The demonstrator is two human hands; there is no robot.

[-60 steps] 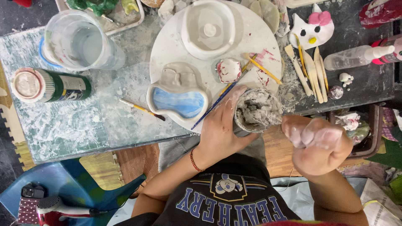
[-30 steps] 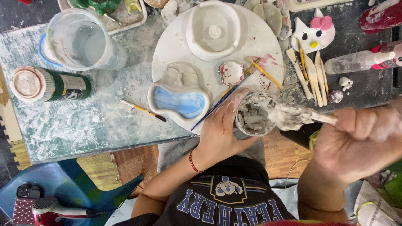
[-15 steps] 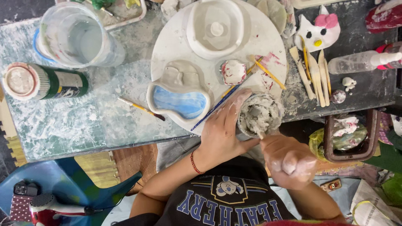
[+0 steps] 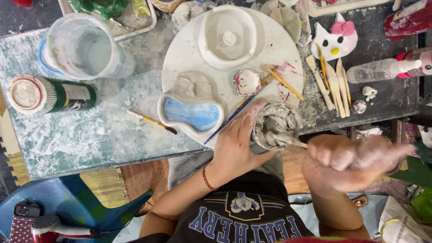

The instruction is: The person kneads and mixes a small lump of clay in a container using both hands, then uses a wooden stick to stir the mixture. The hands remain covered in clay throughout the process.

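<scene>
Grey clay slurry fills the small cup at the near edge of the table, just off the rim of the round white board. Your left hand wraps the cup from its left side, thumb below, fingers curled along the wall, palm smeared pale. Your right hand is clenched in a fist around a thin stick, whose far end sits in the slurry; the hand is blurred and coated in clay, off the table edge to the right of the cup.

On the board: a heart-like dish with blue glaze, a white round mould, a small square piece with red marks. A long blue brush lies across the board edge and touches your left fingers. A short brush rests on the table left of the dish. Farther left, a green can on its side and a clear plastic jug. To the right of the board, wooden modelling tools beside a white cat-face figure, and a squeeze bottle lying flat.
</scene>
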